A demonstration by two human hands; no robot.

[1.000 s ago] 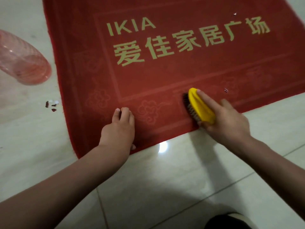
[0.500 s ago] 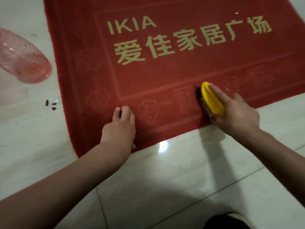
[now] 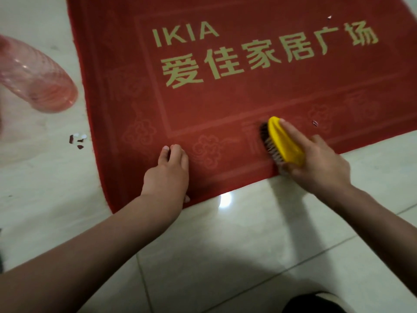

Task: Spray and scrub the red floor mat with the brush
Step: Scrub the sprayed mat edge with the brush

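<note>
On the mat (image 3: 225, 98), we are scrubbing firmly, right hand (image 3: 320, 168) gripping the brush (image 3: 284, 141), left hand (image 3: 168, 177) pressing down flat.

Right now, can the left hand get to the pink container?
Probably yes: the left hand rests on the mat holding nothing, and only floor with small scraps lies between it and the pink container.

Gripped by the right hand (image 3: 320, 164), the tilted yellow plastic brush (image 3: 284, 141) sets its bristles on the near edge of the flat red gold-lettered floor mat (image 3: 225, 105).
</note>
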